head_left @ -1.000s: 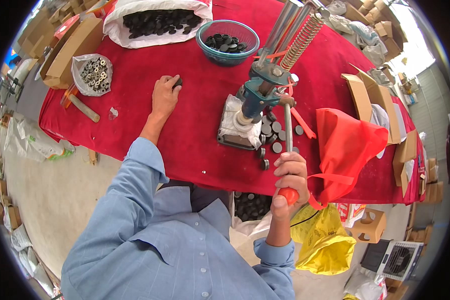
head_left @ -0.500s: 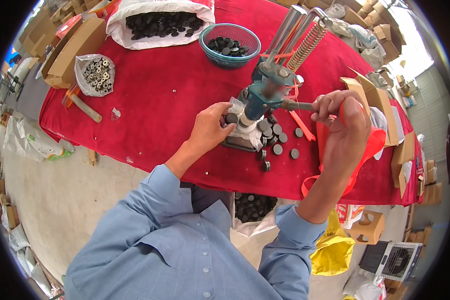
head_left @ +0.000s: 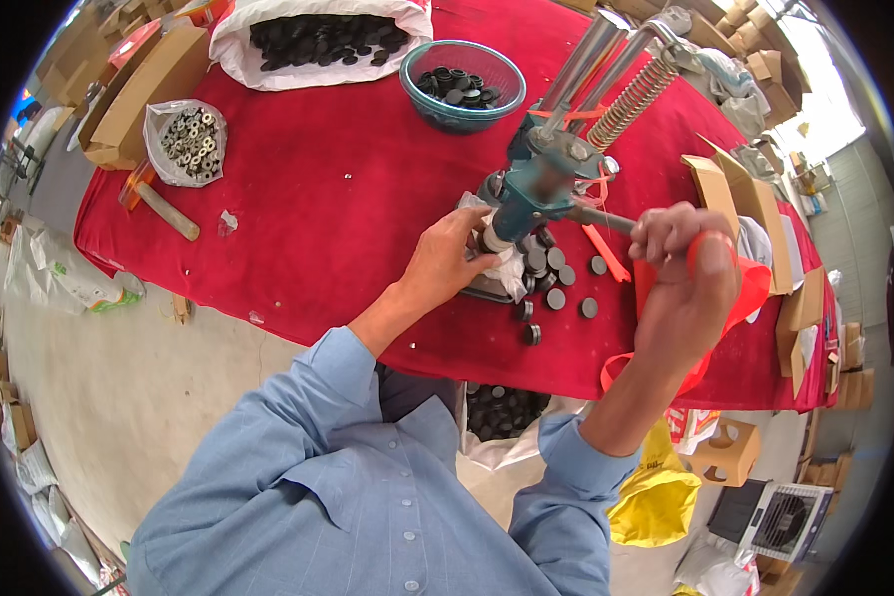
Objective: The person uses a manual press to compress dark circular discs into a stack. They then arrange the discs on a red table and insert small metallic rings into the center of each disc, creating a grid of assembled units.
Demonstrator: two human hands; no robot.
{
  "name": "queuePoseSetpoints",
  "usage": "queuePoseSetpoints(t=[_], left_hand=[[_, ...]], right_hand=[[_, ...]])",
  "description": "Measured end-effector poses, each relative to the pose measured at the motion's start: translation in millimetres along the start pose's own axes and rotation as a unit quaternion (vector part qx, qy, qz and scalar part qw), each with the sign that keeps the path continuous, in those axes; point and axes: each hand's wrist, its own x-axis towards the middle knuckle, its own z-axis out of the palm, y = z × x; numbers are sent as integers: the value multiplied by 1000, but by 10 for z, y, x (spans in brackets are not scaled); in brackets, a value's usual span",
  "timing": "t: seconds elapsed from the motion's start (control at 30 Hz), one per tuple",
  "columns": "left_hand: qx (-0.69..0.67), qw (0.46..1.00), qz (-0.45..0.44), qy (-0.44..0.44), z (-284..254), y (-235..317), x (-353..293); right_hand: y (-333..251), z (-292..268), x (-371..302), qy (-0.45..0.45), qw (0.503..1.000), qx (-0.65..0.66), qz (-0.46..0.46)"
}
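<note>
A green hand press [head_left: 538, 189] with chrome posts and a coil spring stands on the red-covered table. My right hand [head_left: 687, 248] is wrapped around its metal lever [head_left: 606, 219]. At the foot of the ram, my left hand [head_left: 437, 260] pinches a black round cap [head_left: 482, 241], mostly hidden by the fingers and the white ram end. Crumpled white plastic lies around the press base. Right beside it several black caps [head_left: 556, 298] are scattered, some stacked.
Beyond the press sit a teal basket [head_left: 464, 119] of black caps and a white sack [head_left: 233, 50] of more. To the left are a bag of metal rings [head_left: 191, 144], a hammer [head_left: 169, 211] and a cardboard box [head_left: 149, 99]. A red bag [head_left: 750, 298] lies right. Below the table edge is an open sack [head_left: 477, 452].
My left hand has moved right and slightly forward, bringing the black cap in under the ram. The right hand, still on the lever, has shifted slightly; the press appears slightly further right.
</note>
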Motion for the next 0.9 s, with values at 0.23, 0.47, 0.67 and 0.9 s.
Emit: queuePoseSetpoints(t=[0.23, 0.47, 0.67, 0.9], left_hand=[[-54, 997, -58, 1, -189, -137, -125], [-67, 994, -91, 0, -314, -86, -135], [-46, 998, -52, -8, -193, 10, -85], [-15, 1000, 2, -8, 1, 16, 37]], right_hand=[[418, 2, -893, -8, 984, -74, -159], [587, -93, -1240, -12, 983, -120, -139], [521, -85, -1178, -31, 985, -94, -143], [585, -101, -1246, -28, 982, -123, -139]])
